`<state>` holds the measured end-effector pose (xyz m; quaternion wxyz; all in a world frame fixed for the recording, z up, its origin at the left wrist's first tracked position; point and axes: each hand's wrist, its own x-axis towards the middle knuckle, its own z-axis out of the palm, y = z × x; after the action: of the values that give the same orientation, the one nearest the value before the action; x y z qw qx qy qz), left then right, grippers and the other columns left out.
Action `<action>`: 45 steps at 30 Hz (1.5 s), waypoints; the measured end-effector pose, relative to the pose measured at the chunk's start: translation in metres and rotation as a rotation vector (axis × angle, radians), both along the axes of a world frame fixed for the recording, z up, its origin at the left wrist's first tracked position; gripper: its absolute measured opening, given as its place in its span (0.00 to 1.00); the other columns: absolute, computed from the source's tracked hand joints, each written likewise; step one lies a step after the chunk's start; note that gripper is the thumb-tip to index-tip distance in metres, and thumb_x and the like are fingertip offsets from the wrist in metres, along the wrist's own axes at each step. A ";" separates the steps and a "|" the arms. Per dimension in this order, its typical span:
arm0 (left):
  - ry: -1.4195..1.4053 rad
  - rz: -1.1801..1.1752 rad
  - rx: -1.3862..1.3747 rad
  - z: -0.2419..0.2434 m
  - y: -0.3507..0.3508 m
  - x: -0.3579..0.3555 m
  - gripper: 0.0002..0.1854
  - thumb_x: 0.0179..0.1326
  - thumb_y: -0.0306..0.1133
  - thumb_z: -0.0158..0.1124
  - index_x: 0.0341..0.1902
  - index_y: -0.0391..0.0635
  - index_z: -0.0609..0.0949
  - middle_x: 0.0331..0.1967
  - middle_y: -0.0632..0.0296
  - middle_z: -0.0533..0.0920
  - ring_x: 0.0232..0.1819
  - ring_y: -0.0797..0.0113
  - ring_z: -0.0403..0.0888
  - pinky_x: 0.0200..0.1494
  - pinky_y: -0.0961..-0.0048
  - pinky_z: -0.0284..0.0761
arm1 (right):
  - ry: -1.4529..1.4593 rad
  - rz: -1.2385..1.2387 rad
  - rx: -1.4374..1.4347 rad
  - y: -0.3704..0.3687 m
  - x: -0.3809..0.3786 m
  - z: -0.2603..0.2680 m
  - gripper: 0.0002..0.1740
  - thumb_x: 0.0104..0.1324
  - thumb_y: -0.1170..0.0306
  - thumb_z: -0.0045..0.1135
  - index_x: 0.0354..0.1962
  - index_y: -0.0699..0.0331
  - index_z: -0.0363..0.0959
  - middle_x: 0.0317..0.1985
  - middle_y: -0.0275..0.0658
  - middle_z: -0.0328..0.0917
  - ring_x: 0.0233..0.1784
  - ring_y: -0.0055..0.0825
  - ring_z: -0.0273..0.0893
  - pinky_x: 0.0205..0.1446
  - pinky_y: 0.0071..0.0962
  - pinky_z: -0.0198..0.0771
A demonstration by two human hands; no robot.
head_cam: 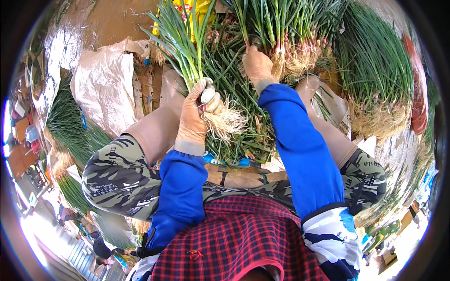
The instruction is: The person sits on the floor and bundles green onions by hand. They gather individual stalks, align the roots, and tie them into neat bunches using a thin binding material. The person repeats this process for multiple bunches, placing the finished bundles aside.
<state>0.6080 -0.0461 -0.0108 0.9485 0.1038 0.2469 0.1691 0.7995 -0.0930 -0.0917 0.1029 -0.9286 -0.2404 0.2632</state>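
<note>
My left hand (197,114), in a tan glove with a grey cuff, is closed around a small bunch of spring onions (191,65). Their green leaves point up and away from me, and pale stringy roots (226,121) hang out on the right side of the fist. Further forward, my right hand (258,66), gloved too, has its fingers on the reddish lower stem of a spring onion at the left edge of a larger pile (299,38). The fingertips are partly hidden. Loose green leaves and trimmings (235,84) lie between my legs under both hands.
A big bundle of spring onions (378,70) lies at the right beside a red sack (415,84). A white woven sack (105,87) and more bundles (70,123) are on the left. A yellow printed bag (200,17) lies ahead. Wet brown ground (116,21) shows beyond.
</note>
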 end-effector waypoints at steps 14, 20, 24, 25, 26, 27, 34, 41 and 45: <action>0.617 -0.071 0.147 0.011 -0.003 0.010 0.04 0.55 0.23 0.57 0.27 0.35 0.78 0.17 0.63 0.74 0.19 0.75 0.70 0.22 0.81 0.68 | 0.353 0.435 0.659 -0.060 -0.045 0.075 0.14 0.65 0.62 0.46 0.43 0.61 0.70 0.25 0.40 0.74 0.23 0.28 0.72 0.25 0.25 0.68; 0.631 -0.174 0.398 -0.013 -0.002 -0.006 0.06 0.54 0.23 0.55 0.32 0.33 0.78 0.26 0.56 0.80 0.26 0.70 0.76 0.32 0.77 0.73 | 0.828 0.107 0.705 -0.023 -0.062 0.062 0.15 0.66 0.64 0.47 0.43 0.65 0.72 0.27 0.31 0.74 0.25 0.15 0.68 0.24 0.14 0.62; 0.628 -0.168 0.406 -0.006 -0.003 -0.003 0.04 0.53 0.23 0.56 0.28 0.35 0.77 0.24 0.56 0.80 0.23 0.71 0.74 0.32 0.77 0.73 | 0.390 0.245 0.659 -0.032 -0.075 0.035 0.11 0.64 0.66 0.49 0.32 0.66 0.72 0.24 0.38 0.74 0.25 0.24 0.72 0.33 0.23 0.69; 0.627 -0.169 0.437 -0.004 -0.005 -0.002 0.03 0.53 0.23 0.56 0.27 0.35 0.77 0.24 0.56 0.80 0.23 0.72 0.74 0.33 0.76 0.73 | -0.135 0.442 0.762 -0.032 -0.071 0.035 0.12 0.66 0.66 0.46 0.29 0.65 0.72 0.23 0.39 0.74 0.23 0.23 0.70 0.30 0.24 0.69; 0.660 -0.172 0.438 -0.001 -0.005 -0.002 0.04 0.53 0.23 0.56 0.26 0.36 0.76 0.23 0.57 0.79 0.22 0.73 0.73 0.32 0.76 0.73 | 0.041 0.146 0.695 -0.034 -0.057 0.027 0.15 0.66 0.62 0.45 0.28 0.64 0.72 0.22 0.39 0.74 0.23 0.26 0.71 0.29 0.26 0.69; 0.643 -0.160 0.439 -0.004 -0.005 -0.002 0.04 0.53 0.23 0.56 0.26 0.36 0.76 0.23 0.57 0.79 0.22 0.73 0.72 0.32 0.77 0.73 | 0.209 -0.153 0.620 -0.033 -0.043 0.022 0.17 0.66 0.59 0.44 0.27 0.62 0.72 0.21 0.39 0.75 0.23 0.29 0.72 0.28 0.29 0.69; 0.588 -0.050 0.288 -0.011 -0.008 -0.002 0.04 0.54 0.24 0.58 0.30 0.36 0.78 0.23 0.61 0.77 0.20 0.75 0.70 0.30 0.78 0.73 | 0.786 -0.267 0.873 -0.002 -0.085 0.027 0.15 0.65 0.63 0.45 0.27 0.65 0.71 0.19 0.36 0.69 0.21 0.23 0.68 0.24 0.23 0.64; 0.405 0.033 0.079 0.005 0.004 -0.001 0.07 0.56 0.21 0.55 0.38 0.32 0.76 0.29 0.54 0.79 0.26 0.67 0.77 0.30 0.77 0.75 | 1.422 -1.085 1.119 0.005 -0.092 0.033 0.11 0.67 0.70 0.37 0.26 0.61 0.64 0.17 0.30 0.62 0.17 0.16 0.57 0.19 0.15 0.54; 0.178 0.016 0.071 -0.002 -0.002 -0.007 0.07 0.56 0.23 0.56 0.38 0.35 0.75 0.29 0.54 0.79 0.28 0.66 0.77 0.31 0.74 0.75 | 1.424 -1.422 1.349 0.000 -0.041 0.032 0.11 0.68 0.69 0.34 0.27 0.60 0.63 0.16 0.25 0.59 0.15 0.14 0.53 0.17 0.14 0.52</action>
<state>0.6008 -0.0485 -0.0126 0.9170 0.1501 0.3251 0.1756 0.7582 -0.0926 -0.0601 0.7970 -0.2603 0.3450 0.4218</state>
